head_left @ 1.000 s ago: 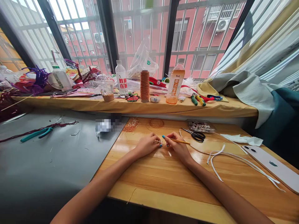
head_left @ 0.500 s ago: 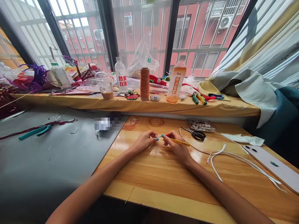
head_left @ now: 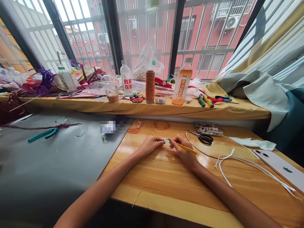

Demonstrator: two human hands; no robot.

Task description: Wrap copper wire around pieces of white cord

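Note:
My left hand [head_left: 152, 144] is closed, with thumb and forefinger pinching a small whitish bead [head_left: 163, 139]. Its fine details are too small to make out. My right hand [head_left: 184, 151] is wrapped round yellow tweezers [head_left: 188, 148], whose thin tip points left at the bead. Both hands are close together just above the wooden table [head_left: 166, 177]. Beyond them lie a coil of thin copper-coloured thread [head_left: 161, 125] and a heap of short thread pieces [head_left: 136, 126]. Black-handled scissors [head_left: 205, 139] rest to the right of my right hand.
A clear plastic box of small beads [head_left: 209, 128] sits behind the scissors. White cords [head_left: 258, 169] and a phone [head_left: 282, 167] lie at right. Teal pliers [head_left: 42, 135] rest on the grey surface at left. A thread spool [head_left: 150, 87] and a tea bottle [head_left: 182, 84] stand on the ledge.
The whole view has shifted slightly, so everything appears a little further right and lower. Both hands keep their hold on the bead and the tweezers, with only slight finger movement.

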